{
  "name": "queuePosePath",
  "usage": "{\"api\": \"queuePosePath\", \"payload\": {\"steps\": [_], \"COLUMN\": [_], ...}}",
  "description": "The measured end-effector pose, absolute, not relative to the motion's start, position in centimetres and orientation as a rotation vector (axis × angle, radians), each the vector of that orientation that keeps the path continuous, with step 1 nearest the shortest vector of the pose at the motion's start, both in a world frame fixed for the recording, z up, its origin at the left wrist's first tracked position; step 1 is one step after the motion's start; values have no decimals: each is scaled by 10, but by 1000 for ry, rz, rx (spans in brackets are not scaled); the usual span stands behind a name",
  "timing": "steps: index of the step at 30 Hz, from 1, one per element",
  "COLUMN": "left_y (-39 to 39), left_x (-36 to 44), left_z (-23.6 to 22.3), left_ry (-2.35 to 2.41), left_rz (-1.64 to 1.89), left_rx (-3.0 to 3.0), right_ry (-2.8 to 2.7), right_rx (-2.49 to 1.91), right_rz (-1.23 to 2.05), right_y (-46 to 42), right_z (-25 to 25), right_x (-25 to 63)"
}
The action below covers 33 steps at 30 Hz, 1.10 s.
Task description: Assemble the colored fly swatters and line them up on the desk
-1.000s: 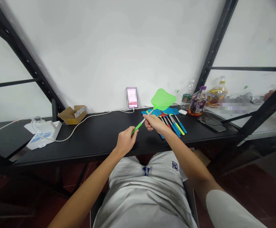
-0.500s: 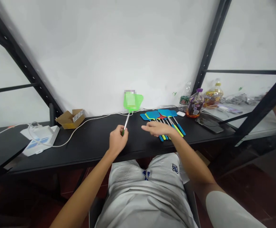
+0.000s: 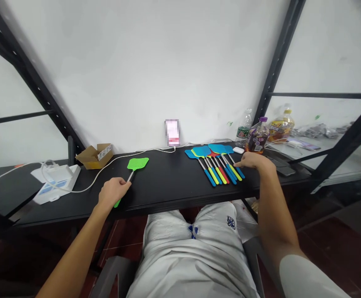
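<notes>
Head view: what's in the hands?
One green fly swatter (image 3: 137, 164), over the tabletop (image 3: 168, 186). The left hand (image 3: 113, 192) is clenched round its handle.

And the right?
The right hand (image 3: 254, 160) is open, grasping nothing, at 3 o'clock from the row of about seven fly swatters (image 3: 214, 165). They overlap, so the count is unsure.

Writing?
Three bottles (image 3: 257, 136) at 2 o'clock, labels too small to read; "CHO" on the shorts (image 3: 230, 221).

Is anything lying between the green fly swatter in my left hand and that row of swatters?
Nothing visible does. The green fly swatter in your left hand has no object on the desk between it and the row of swatters. The white cable runs behind that line, nearer the wall.
</notes>
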<state>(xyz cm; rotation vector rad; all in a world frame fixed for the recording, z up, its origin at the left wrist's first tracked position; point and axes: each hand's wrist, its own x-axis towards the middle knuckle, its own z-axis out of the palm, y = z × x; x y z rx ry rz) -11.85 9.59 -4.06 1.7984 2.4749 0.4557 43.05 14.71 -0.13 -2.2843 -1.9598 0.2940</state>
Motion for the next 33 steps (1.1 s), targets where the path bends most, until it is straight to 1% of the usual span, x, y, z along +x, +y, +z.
{"api": "queuePosePath", "payload": {"steps": [3,10,14,18,21,24,29,33], "left_y": [100,110,113,120,125,126,122,118], "left_x": [-118,-107,-105,-111,-123,-133,-137,-138], "left_z": [-35,-31,-34,-38,-39,-39,-43,-44], "left_ry": [2537,2563,2606,2608,2491,2392,2448,2437], "left_rz": [388,271,291,307,296,358,396,473], "left_rx": [1746,1724,1701,1702,1715,1717,1706,1743], "right_ry": [-1973,-1947,-1957,-2005,-2028,-2013,-1930,-1904], "right_rx": [-2360,-2338,-2330,-2301,-2292,-2305,-2334,-2306], "right_rz": [423,479,555,443,347,302,311,175], "right_y": [151,162,167,165,162,159,148,138], "right_z": [-2,-17,-26,-23,-16,-10,0,12], "right_x": [435,449,450,436,424,419,422,424]}}
